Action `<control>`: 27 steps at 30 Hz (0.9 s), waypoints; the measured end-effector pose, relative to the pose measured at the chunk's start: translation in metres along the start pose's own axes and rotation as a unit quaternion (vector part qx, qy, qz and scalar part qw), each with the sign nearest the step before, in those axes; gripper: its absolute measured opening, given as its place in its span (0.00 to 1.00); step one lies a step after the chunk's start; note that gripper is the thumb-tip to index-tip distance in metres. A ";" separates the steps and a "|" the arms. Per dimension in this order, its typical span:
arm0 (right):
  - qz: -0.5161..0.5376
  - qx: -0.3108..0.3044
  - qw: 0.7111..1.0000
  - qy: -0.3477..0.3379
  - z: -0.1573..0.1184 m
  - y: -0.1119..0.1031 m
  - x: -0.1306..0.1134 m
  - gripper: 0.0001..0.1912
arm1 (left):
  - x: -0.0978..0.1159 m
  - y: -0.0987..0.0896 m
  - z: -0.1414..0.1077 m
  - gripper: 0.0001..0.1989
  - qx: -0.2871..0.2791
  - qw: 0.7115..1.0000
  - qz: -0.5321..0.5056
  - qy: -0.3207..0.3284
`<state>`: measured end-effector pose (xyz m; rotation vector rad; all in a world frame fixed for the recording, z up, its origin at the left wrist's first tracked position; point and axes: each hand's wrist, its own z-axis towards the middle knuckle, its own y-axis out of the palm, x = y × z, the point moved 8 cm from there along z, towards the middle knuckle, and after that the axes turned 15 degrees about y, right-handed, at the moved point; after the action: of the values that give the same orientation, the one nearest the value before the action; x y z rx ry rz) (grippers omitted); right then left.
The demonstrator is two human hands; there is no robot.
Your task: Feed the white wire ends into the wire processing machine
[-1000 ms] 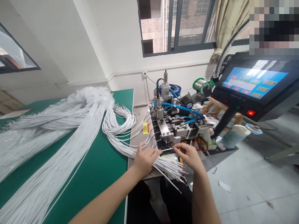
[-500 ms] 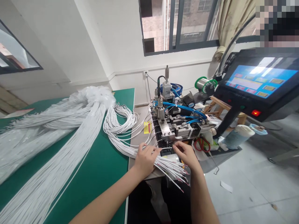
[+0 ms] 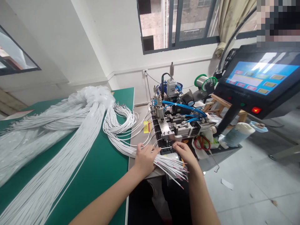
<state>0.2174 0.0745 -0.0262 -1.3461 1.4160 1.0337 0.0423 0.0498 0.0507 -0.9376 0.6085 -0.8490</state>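
Note:
A single white cable [image 3: 167, 147] stretches between my two hands at the front edge of a small bench machine [image 3: 167, 128]. My right hand [image 3: 187, 153] pinches its end between thumb and fingertips, close to the machine's front block. My left hand [image 3: 145, 158] is closed on the cable farther left, thumb toward the machine, and lies over a thick bundle of white cables [image 3: 172, 167]. The bundle's reddish-tipped ends fan out between my forearms. Several other cables run from the bundle into the machine's left side. My left palm hides part of the bundle.
A green table [image 3: 93, 175] at left carries long heaps of white cables [image 3: 70, 150] and clear plastic wrapping [image 3: 96, 93]. Right of the machine are red-handled scissors [image 3: 202, 143], a blue-white roll [image 3: 237, 134] and a touchscreen [image 3: 262, 76]. A green-rimmed wire spool [image 3: 205, 82] stands behind.
The machine's upright metal head has shifted slightly right. My right hand has moved a little toward the machine with the cable end; my left hand stays nearly still. The view has shifted slightly.

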 end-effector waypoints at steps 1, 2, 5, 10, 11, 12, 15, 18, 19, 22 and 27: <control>0.009 -0.001 1.000 0.004 0.001 0.001 0.001 0.13 | 0.000 -0.001 0.000 0.19 0.002 1.000 0.002 0.001; 0.016 -0.002 1.000 0.007 0.001 0.002 0.002 0.12 | 0.001 -0.001 0.000 0.19 0.006 1.000 0.002 0.004; 0.026 0.000 1.000 0.004 0.000 0.003 0.003 0.13 | 0.001 -0.004 -0.001 0.19 0.022 1.000 0.000 0.009; 0.039 0.022 0.999 -0.009 -0.010 -0.004 0.002 0.18 | -0.001 -0.008 -0.003 0.18 0.043 0.999 -0.002 0.014; 0.031 0.029 0.999 -0.013 -0.013 -0.006 0.002 0.19 | -0.001 -0.008 -0.002 0.18 0.045 0.999 -0.002 0.017; 0.020 0.039 0.999 -0.016 -0.015 -0.010 0.002 0.20 | -0.001 -0.008 -0.002 0.19 0.047 0.999 -0.001 0.018; -0.015 0.065 0.997 -0.024 -0.023 -0.020 0.000 0.20 | -0.001 -0.009 -0.001 0.22 0.051 0.999 0.007 0.016; -0.037 0.075 0.996 -0.033 -0.029 -0.026 -0.003 0.20 | 0.000 -0.012 0.000 0.19 0.060 0.998 0.019 0.013; -0.037 0.076 0.996 -0.038 -0.031 -0.027 -0.005 0.20 | 0.000 -0.013 0.000 0.17 0.065 0.998 0.020 0.013; -0.032 0.074 0.995 -0.051 -0.039 -0.029 -0.011 0.19 | 0.001 -0.017 -0.001 0.12 0.080 0.997 0.014 0.013; -0.017 0.002 0.999 -0.038 -0.054 -0.023 -0.019 0.15 | 0.000 -0.020 -0.002 0.10 0.085 0.996 -0.009 0.009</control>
<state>0.2374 0.0251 0.0056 -1.3099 1.3333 1.0471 0.0335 0.0418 0.0672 -0.7821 0.5358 -0.9118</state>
